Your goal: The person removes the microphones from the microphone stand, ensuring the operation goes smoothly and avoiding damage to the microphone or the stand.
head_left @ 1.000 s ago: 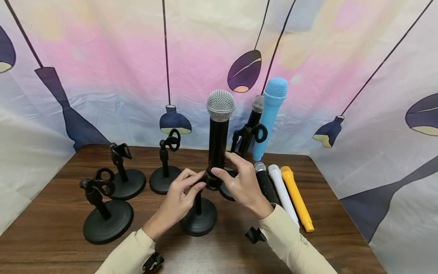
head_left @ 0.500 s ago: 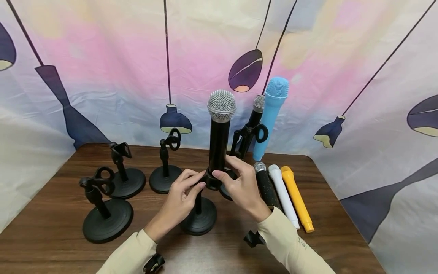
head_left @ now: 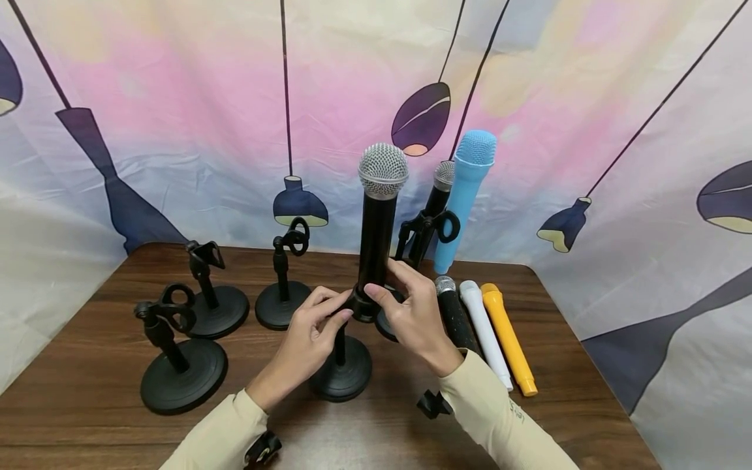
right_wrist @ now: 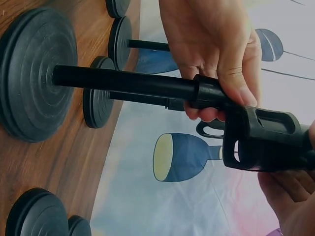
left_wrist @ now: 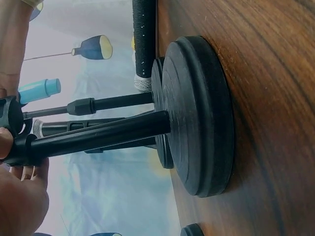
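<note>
A black microphone with a silver mesh head stands nearly upright, its lower end inside the ring clip of a black desk stand. The stand's round base rests on the table, and its pole rises to the clip. My left hand pinches the joint just below the clip between thumb and fingers, which the right wrist view shows closely. With thumb in front and fingers behind, my right hand grips the microphone's lower end at the clip. Part of the handle is hidden by the clip and fingers.
Three unoccupied stands, one at front left, stand left on the wooden table. Behind the right hand are a dark microphone and blue microphone. Black, white and yellow microphones lie right. A loose black clip lies near the right sleeve.
Both hands keep the same hold on the stand joint and the microphone. The microphone's head sits slightly higher in the head view, which itself has shifted a little.
</note>
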Available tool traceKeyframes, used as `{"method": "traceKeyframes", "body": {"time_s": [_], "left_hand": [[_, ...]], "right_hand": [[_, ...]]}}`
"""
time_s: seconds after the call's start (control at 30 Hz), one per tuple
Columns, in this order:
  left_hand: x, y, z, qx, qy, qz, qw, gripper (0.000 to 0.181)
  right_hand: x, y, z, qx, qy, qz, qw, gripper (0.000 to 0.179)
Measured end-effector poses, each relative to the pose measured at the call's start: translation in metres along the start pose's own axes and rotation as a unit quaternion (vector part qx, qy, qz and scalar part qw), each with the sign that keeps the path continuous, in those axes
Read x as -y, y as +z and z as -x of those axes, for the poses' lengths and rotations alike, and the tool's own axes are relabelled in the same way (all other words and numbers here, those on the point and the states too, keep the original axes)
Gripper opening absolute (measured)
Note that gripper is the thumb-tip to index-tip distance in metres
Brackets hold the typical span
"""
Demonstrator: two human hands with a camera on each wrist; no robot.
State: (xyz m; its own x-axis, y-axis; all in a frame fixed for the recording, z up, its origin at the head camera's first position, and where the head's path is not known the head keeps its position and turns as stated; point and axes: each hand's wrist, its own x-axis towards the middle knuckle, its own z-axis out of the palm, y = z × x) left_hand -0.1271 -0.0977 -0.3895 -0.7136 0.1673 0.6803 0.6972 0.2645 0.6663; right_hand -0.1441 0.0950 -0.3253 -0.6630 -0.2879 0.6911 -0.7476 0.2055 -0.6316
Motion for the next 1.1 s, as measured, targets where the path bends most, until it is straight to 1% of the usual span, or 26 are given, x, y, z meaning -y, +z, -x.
{"method": "traceKeyframes", "body": {"time_s": [0.3,0.5,1.1], "left_hand": [[0.001,0.000,-0.001,0.002,0.005,-0.001,1.0000,0.038],[0.000,0.000,-0.002,-0.004,0.007,0.002,1.0000,0.039],[-0.001,0.000,-0.002,-0.003,0.013,0.005,0.9999,0.039]], "right_hand": [[0.002,0.000,-0.002,0.000,0.016,-0.025,0.9995,0.040],[0.003,-0.001,-0.004,0.004,0.020,-0.028,0.9994,0.041],[0.008,-0.003,-0.011,0.004,0.011,-0.035,0.9993,0.046]]}}
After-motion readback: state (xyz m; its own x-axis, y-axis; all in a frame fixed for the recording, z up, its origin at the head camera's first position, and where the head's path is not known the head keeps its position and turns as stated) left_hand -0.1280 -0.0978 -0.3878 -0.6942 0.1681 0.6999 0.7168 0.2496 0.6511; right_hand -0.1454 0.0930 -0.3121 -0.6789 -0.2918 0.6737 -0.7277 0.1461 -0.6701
